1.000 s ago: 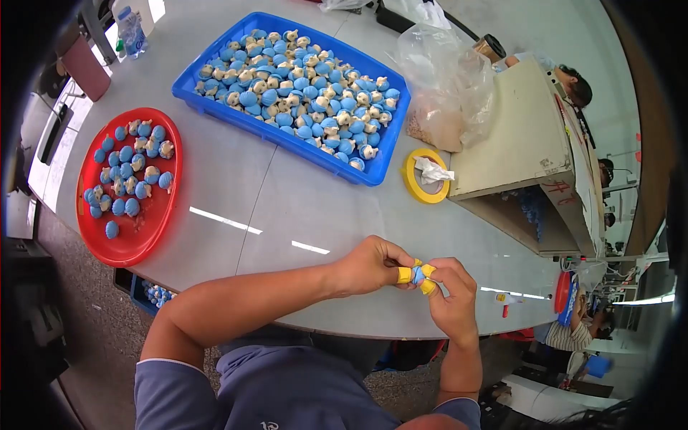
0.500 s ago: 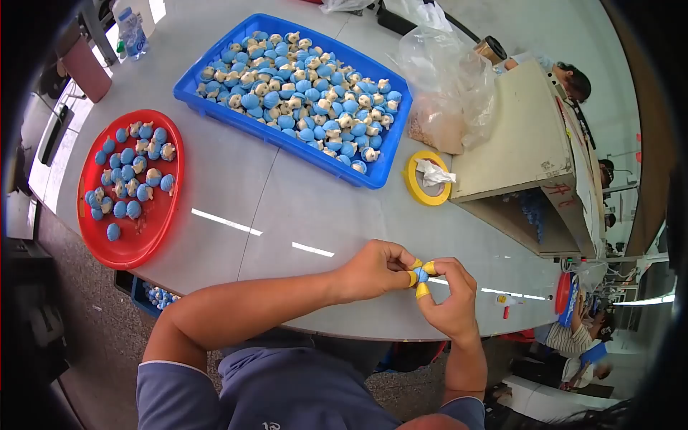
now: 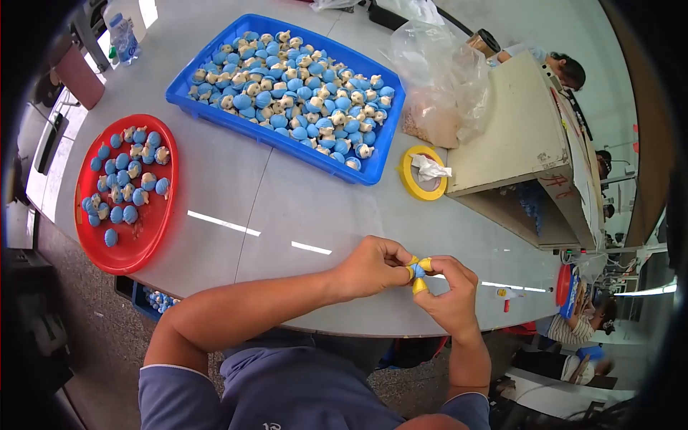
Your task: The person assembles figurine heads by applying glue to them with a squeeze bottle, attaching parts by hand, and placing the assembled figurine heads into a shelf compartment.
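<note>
My left hand (image 3: 374, 268) and my right hand (image 3: 453, 295) meet above the table's front edge, with yellow covers on the thumb and fingertips. Pinched between both hands is a small blue figurine piece (image 3: 418, 271); most of it hides behind the fingertips. To the left, a red plate (image 3: 147, 233) bears several small blue-and-cream figurines (image 3: 130, 214). A blue tray (image 3: 276, 141) farther back is filled with many more of the same kind.
A roll of yellow tape (image 3: 412, 183) with crumpled tissue lies beside an open-fronted box (image 3: 505, 143). Behind it are plastic bags (image 3: 448, 79). A small glue bottle (image 3: 507, 294) is at right, a water bottle (image 3: 123, 39) at back left. Other people sit at far right.
The view has shifted slightly. Both hands stay together on the blue piece, with only a small change in the finger positions.
</note>
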